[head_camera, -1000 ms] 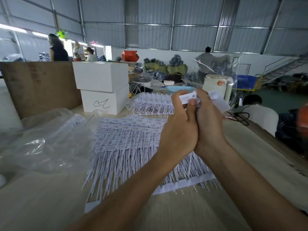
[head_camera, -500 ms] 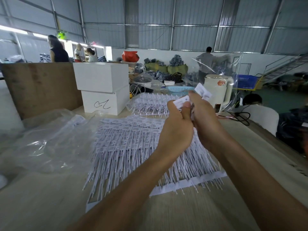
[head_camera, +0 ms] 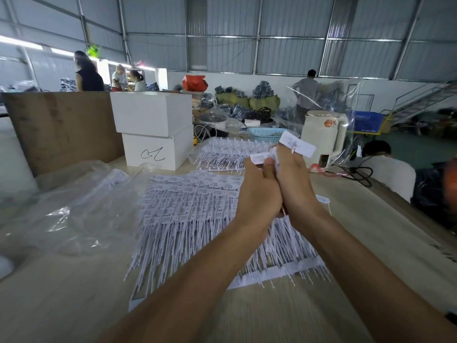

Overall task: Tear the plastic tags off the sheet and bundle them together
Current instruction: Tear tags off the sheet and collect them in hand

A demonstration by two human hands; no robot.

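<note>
- The sheet of tags [head_camera: 197,219] lies on the table [head_camera: 371,231], straight ahead of the person.
- The left hand [head_camera: 259,191] and right hand [head_camera: 294,184] meet above the sheet's right part, touching.
- A second sheet [head_camera: 222,152] lies behind the first.
- Two stacked boxes [head_camera: 153,129] stand behind and left.
- Plastic wrap [head_camera: 61,206] lies left of the sheet.
- A kettle [head_camera: 324,137] stands behind the hands, to the right.

right hand [head_camera: 295,184] lifted a torn tag [head_camera: 298,144] above the left hand [head_camera: 259,191], one loose tag [head_camera: 322,199] now on the table
</note>
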